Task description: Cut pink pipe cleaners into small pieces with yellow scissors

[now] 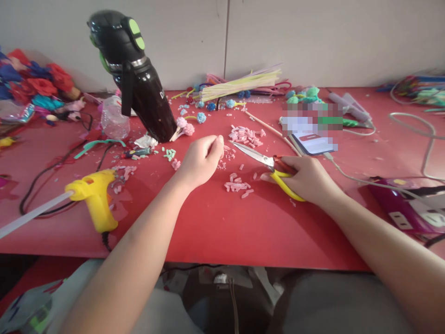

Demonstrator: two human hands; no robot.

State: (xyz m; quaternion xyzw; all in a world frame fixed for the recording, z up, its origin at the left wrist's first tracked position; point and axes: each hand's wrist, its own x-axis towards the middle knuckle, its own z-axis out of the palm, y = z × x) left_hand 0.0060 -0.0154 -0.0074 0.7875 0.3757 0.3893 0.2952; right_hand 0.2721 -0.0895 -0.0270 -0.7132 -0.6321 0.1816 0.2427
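Observation:
My right hand [308,178] grips a pair of scissors [255,155] with yellow and red handles, its blades pointing left toward my other hand. The blades look nearly closed. My left hand [202,160] is closed with thumb against fingers, just left of the blade tips; anything pinched in it is hidden. Between and around the hands lie short pink cut pieces: one heap [246,135] behind the blades, another heap [237,184] in front of them. Smaller pink crumbs are scattered near my left fingertips.
A yellow glue gun [95,195] with a long glue stick lies at left. A black bottle [146,88] stands behind it, near a clear plastic cup [115,118]. Pale pipe cleaners [241,85] lie at the back. A phone [313,139] and a purple power strip [399,206] with cables are at right.

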